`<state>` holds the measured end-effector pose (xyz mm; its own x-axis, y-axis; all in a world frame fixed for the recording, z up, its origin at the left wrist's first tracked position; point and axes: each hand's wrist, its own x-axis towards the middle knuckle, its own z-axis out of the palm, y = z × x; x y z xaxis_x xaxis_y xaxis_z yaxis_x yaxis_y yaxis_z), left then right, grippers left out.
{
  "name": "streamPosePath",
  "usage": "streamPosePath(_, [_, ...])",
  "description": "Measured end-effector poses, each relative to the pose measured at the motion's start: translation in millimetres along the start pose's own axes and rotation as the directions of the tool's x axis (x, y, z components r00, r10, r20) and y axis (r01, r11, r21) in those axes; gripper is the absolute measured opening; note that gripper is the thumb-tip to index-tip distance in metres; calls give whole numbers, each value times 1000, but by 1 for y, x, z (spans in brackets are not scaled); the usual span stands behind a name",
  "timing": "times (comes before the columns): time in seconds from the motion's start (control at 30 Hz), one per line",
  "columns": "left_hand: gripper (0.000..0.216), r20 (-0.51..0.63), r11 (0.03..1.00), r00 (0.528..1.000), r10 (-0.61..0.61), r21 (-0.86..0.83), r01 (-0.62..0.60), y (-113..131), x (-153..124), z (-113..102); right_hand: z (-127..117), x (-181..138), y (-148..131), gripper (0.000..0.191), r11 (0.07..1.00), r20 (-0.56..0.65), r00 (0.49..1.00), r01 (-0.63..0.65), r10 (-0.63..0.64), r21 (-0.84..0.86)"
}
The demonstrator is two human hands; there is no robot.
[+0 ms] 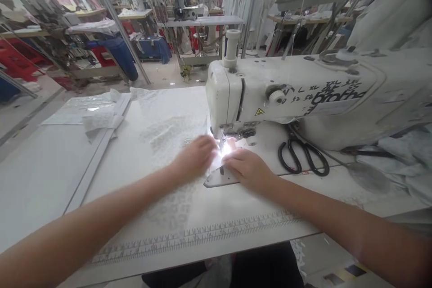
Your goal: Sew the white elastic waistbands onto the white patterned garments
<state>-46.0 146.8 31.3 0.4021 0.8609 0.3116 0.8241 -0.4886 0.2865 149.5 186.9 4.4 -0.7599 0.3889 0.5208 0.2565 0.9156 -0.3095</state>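
Note:
A white sewing machine [226,94] stands on the table, its lamp glaring over the needle area. Left of the needle is my left hand [195,157], blurred, its fingers curled together close to the presser foot. My right hand [251,168] rests just right of the foot, fingers pinched together at the bright spot. Glare and the fingers hide what either hand grips. Pale lace fabric [168,132] lies on the table beside and under my left arm. Black-handled scissors [305,157] lie right of my right hand, under the machine arm.
A measuring tape strip [202,234] runs along the table's front edge. At left lie paper and fabric pieces [101,117] by a raised strip [91,171]. Bunched pale fabric [401,157] sits at far right. Other sewing stations [199,20] and blue bins [121,56] stand behind.

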Motion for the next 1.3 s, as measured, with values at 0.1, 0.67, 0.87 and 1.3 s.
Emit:
streamPosePath(0.1, [29,90,997,995,33,-73,-27,15,-21,7,-3,-4,1,21,998,31,998,48,-50,46])
streamPosePath(0.67, [38,204,991,969,136,-30,-133,-10,-14,0,-4,-5,1,20,987,104,990,-80,95,-139])
streamPosePath(0.87, [35,197,985,965,172,-40,-168,-23,0,-5,-5,-7,0,25,973,135,981,-110,139,-203])
streamPosePath(1.3, [37,195,989,970,145,-7,-146,-21,0,-8,-8,-12,-3,21,980,81,986,-131,144,-150])
